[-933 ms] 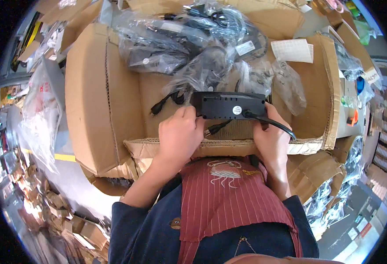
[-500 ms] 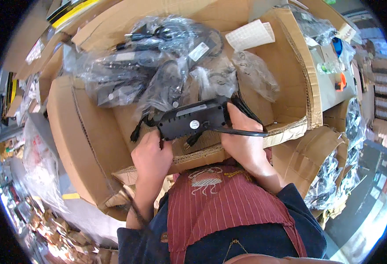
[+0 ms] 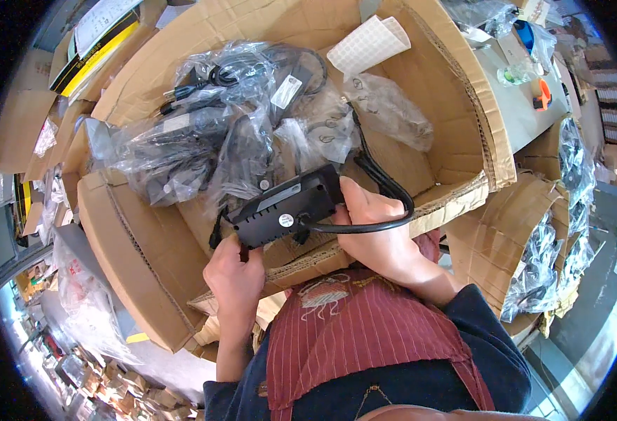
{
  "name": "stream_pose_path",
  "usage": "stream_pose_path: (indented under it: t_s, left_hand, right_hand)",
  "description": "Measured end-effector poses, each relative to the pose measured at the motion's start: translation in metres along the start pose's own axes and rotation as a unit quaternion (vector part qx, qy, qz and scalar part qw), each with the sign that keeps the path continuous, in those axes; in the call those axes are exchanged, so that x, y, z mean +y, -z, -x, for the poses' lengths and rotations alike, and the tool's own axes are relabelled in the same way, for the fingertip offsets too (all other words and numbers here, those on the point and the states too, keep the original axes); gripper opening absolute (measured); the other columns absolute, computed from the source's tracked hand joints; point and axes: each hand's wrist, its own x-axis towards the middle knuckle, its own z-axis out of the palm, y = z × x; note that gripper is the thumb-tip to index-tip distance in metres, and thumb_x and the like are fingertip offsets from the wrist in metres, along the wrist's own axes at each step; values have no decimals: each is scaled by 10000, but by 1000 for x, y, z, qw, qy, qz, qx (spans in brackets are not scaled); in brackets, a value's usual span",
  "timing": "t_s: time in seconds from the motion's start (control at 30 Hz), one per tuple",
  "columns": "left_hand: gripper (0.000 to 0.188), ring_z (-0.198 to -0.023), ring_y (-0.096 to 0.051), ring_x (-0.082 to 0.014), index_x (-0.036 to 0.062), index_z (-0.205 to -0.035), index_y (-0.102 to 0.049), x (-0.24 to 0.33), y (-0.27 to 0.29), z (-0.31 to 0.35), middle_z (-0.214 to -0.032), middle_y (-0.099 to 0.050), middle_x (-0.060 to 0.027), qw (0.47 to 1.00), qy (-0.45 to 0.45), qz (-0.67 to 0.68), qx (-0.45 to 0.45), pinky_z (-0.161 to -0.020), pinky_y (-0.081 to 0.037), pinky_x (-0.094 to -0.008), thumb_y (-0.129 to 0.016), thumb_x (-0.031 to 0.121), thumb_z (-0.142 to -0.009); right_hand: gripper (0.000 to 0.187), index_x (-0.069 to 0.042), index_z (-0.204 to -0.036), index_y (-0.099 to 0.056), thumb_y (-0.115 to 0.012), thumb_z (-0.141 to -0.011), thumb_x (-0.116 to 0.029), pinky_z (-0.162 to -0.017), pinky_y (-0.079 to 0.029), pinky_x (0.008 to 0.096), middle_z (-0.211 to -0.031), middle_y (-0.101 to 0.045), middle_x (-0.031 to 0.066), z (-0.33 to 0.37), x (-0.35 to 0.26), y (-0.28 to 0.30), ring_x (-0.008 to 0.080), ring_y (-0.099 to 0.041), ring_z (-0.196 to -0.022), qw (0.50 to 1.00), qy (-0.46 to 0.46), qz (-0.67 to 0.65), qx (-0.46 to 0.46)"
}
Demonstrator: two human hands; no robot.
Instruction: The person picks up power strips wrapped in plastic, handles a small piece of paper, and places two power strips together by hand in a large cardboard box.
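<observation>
A black rectangular power adapter (image 3: 285,209) with a light label is held over the front edge of a large open cardboard box (image 3: 456,105). My left hand (image 3: 236,277) grips its left end from below. My right hand (image 3: 372,228) grips its right end, where a thick black cable (image 3: 386,189) loops up and around the hand. Inside the box lie several more black adapters and cords in clear plastic bags (image 3: 217,133).
A white sheet (image 3: 375,43) and an empty clear bag (image 3: 393,112) lie in the box's right part. A second cardboard box with bagged items (image 3: 533,252) stands to the right. An orange tool (image 3: 543,95) rests on a grey surface at upper right. Clutter lines the left floor.
The view has tilted, so the box and the adapter now lie slanted. Both hands still hold the adapter, which sits a little lower and nearer the box's front flap.
</observation>
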Motion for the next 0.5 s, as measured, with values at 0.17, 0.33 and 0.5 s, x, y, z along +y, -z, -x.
stream_pose_path:
  t_s: [0.17,0.33,0.5]
  left_hand:
    - [132,-675,-636,-359,9,-828,-635,-1,-1,1,-759,-637,-168,1000,8,20,12,-620,-508,-409,-696,86,-740]
    - [118,-700,-641,-370,27,-859,-645,-2,0,0,-795,-650,-173,999,-20,3,25,-640,-517,-425,-670,66,-750]
    - [131,-715,-643,-371,39,-879,-645,-1,3,-1,-811,-651,-165,1000,-12,9,11,-641,-521,-430,-665,63,-751]
  right_hand:
    - [199,5,-877,-506,-603,-704,22,-494,-499,397,-677,-597,156,0,-2,1,311,-640,-577,1000,2,11,-7]
    - [228,19,-909,-519,-600,-696,36,-491,-497,396,-679,-598,162,0,-2,0,311,-638,-577,1000,-2,19,-17]
    - [280,44,-999,-549,-614,-727,30,-505,-502,409,-677,-617,166,-2,-6,1,336,-637,-578,999,-19,25,-17]
